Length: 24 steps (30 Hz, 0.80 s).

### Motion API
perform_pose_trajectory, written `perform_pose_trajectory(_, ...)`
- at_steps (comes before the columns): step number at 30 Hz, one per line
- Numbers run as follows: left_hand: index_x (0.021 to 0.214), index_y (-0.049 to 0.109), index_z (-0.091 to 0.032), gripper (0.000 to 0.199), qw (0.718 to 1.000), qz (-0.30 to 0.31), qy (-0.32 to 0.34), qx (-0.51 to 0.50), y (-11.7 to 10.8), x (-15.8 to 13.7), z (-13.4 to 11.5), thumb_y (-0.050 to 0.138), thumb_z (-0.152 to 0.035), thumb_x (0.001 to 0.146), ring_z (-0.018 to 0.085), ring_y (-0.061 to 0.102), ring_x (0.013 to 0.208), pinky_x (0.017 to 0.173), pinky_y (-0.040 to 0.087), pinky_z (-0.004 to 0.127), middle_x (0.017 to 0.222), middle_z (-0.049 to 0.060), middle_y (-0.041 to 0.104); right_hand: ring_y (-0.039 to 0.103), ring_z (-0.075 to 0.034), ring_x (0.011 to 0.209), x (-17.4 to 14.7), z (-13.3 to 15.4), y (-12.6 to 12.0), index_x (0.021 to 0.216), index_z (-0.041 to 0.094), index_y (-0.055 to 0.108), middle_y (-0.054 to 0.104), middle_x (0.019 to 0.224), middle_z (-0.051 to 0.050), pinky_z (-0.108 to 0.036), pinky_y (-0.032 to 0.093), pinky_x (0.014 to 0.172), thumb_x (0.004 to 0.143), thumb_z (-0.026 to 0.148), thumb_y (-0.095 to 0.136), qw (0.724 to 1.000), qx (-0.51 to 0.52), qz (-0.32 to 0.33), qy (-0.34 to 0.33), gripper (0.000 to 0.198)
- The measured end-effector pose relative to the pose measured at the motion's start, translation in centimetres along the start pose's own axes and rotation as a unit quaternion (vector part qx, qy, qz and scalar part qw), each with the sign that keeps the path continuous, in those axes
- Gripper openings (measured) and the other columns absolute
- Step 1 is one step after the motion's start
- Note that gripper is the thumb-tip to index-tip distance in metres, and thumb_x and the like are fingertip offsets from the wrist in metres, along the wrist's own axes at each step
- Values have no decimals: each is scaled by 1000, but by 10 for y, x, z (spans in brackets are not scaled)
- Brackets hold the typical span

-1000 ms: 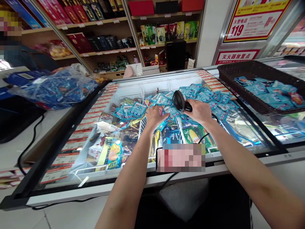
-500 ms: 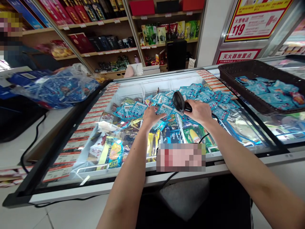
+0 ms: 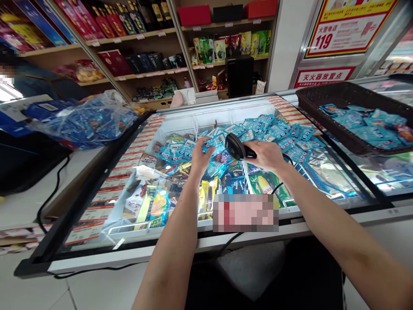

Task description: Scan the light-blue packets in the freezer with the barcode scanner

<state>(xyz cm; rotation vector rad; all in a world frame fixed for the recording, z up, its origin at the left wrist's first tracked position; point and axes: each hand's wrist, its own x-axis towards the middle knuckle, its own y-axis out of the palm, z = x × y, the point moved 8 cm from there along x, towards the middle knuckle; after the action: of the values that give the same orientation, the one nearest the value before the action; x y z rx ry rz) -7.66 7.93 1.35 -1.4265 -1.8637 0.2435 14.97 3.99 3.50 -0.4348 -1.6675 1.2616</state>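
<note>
In my right hand [image 3: 267, 154] is a black barcode scanner [image 3: 235, 146], its handle wrapped by my fingers and its head turned to the left. My left hand [image 3: 202, 156] grips the left end of a light-blue snack packet [image 3: 218, 143] between thumb and fingers. A white barcode label shows on that packet, close to the scanner's head. Many similar blue packets [image 3: 274, 129] lie spread on the glass top of a chest freezer [image 3: 129, 176], around and beyond both hands.
A dark woven basket [image 3: 338, 92] with more blue packets stands at the right. Plastic-wrapped blue packs [image 3: 87, 118] lie at the left. The scanner's black cable [image 3: 276, 187] runs beneath my right wrist. A person [image 3: 35, 82] is at the far left, before stocked shelves.
My left hand has risen slightly and closed on a blue packet, now tilted with its barcode showing. The scanner has shifted left and a little down, nearer to it.
</note>
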Motion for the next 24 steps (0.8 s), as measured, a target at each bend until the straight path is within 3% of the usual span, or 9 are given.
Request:
perform_pose_trajectory(8, 112, 53, -24, 34, 999, 30, -8, -27, 5, -2, -1, 54, -31, 79, 14, 54, 79, 64, 45, 25, 99, 3, 60, 61, -19, 80, 1, 2, 0, 117, 22, 57, 68, 92, -5, -27, 32, 61, 82, 53, 51, 1000, 6, 6, -11, 46)
perform_pose_trajectory(15, 111, 53, -25, 31, 999, 31, -4, -18, 4, -4, -6, 53, -31, 80, 10, 47, 61, 55, 40, 24, 92, 2, 59, 61, -19, 79, 1, 3, 1, 116, 21, 57, 68, 91, -6, -27, 31, 60, 83, 51, 50, 1000, -4, 5, -21, 44)
perform_pose_trajectory(24, 112, 52, -26, 32, 999, 35, 2, -13, 6, -4, -5, 53, -32, 81, 9, 43, 57, 56, 39, 24, 90, 1, 59, 61, -19, 80, 2, 3, 1, 115, 21, 57, 68, 93, -6, -26, 30, 59, 83, 53, 50, 1000, -3, 7, -21, 45)
